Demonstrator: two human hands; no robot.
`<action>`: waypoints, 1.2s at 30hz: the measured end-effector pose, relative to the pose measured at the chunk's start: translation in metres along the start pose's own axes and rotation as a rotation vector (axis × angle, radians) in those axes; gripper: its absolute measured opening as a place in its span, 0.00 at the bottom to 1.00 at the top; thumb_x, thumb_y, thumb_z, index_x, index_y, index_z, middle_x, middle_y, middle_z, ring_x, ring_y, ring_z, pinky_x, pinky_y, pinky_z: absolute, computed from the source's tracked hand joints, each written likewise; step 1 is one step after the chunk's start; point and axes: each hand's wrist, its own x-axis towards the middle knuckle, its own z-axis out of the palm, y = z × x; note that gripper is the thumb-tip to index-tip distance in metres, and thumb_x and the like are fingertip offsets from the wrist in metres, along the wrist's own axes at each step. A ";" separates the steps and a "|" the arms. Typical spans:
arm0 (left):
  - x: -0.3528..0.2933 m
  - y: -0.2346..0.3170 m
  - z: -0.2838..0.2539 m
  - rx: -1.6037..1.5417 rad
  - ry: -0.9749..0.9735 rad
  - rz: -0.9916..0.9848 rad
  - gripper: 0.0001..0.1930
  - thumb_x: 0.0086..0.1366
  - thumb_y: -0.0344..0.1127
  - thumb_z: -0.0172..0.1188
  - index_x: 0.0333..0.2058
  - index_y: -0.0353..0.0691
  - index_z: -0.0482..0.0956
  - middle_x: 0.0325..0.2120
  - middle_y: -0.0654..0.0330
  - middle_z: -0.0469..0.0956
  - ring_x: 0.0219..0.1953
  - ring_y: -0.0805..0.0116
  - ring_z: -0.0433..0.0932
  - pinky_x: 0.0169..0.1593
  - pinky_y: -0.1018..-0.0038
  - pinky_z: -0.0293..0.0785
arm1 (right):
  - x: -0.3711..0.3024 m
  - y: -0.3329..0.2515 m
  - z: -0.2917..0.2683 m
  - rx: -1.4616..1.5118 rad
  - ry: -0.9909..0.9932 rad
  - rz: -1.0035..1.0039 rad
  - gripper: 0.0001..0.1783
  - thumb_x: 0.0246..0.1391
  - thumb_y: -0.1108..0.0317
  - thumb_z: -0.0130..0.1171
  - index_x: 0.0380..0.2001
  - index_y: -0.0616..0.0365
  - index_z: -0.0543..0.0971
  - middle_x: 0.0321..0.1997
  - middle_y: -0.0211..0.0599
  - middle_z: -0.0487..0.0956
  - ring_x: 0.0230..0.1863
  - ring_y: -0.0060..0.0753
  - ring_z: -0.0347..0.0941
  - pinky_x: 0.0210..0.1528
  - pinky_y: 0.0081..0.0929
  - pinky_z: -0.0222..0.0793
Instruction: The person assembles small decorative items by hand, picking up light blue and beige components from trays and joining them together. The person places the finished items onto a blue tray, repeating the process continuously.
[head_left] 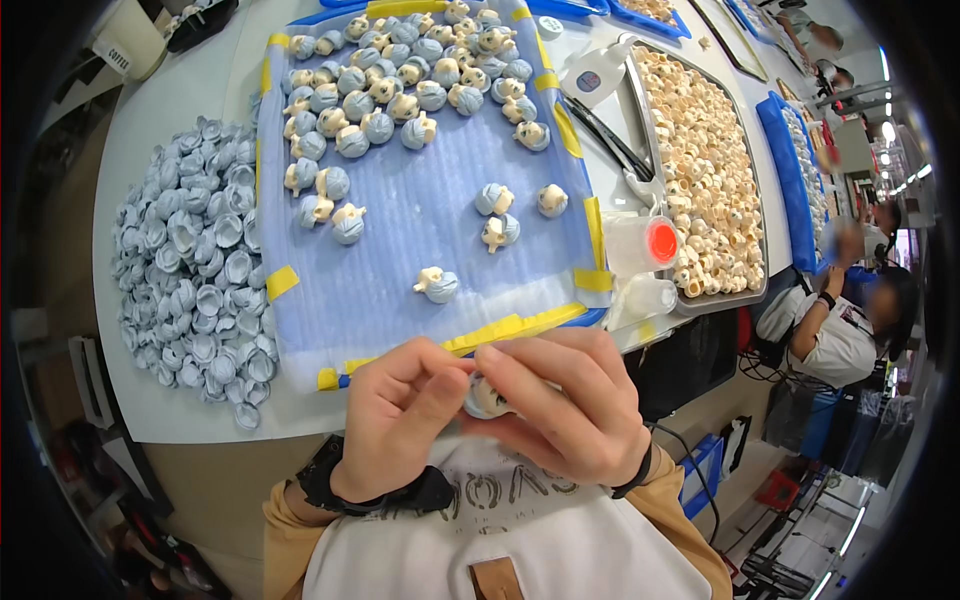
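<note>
Close to my body, just in front of the table's near edge, both hands are closed around one small doll head [485, 400] with pale blue hair and a cream face. My left hand [395, 420] pinches it from the left with thumb and index finger. My right hand [570, 405] wraps it from the right, and its fingers hide much of the piece. Beyond them lies a blue-lined tray [400, 235] edged with yellow tape. Similar doll heads [385, 90] crowd its far part, and a loose doll head [437, 285] lies nearest my hands.
At left sits a heap of pale blue hair shells [205, 270]. To the right, a metal tray [652, 130] holds cream face pieces [705, 170]. Between the trays are a white bottle [595, 75], black tweezers [612, 138] and a plastic cup [630, 243]. A person [835, 335] sits farther right.
</note>
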 end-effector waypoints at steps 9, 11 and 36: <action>-0.040 0.042 -0.013 0.835 -0.081 0.149 0.21 0.57 0.35 0.62 0.48 0.31 0.72 0.36 0.54 0.79 0.34 0.68 0.79 0.39 0.75 0.75 | 0.008 0.008 -0.005 -0.056 -0.072 0.057 0.22 0.32 0.61 0.68 0.31 0.64 0.79 0.27 0.36 0.75 0.24 0.35 0.69 0.26 0.30 0.59; -0.089 0.050 -0.035 0.860 0.329 0.417 0.33 0.52 0.45 0.65 0.53 0.32 0.65 0.44 0.48 0.75 0.41 0.56 0.75 0.44 0.67 0.71 | 0.020 0.013 -0.013 -0.134 -0.071 0.158 0.20 0.32 0.66 0.69 0.32 0.63 0.79 0.25 0.37 0.74 0.25 0.39 0.67 0.29 0.31 0.60; -0.095 0.021 -0.136 1.651 1.049 0.588 0.38 0.44 0.46 0.71 0.51 0.35 0.63 0.47 0.51 0.61 0.49 0.54 0.62 0.50 0.62 0.63 | 0.011 0.017 0.002 -0.046 -0.130 0.275 0.31 0.40 0.77 0.61 0.53 0.60 0.69 0.56 0.49 0.66 0.55 0.48 0.64 0.53 0.38 0.63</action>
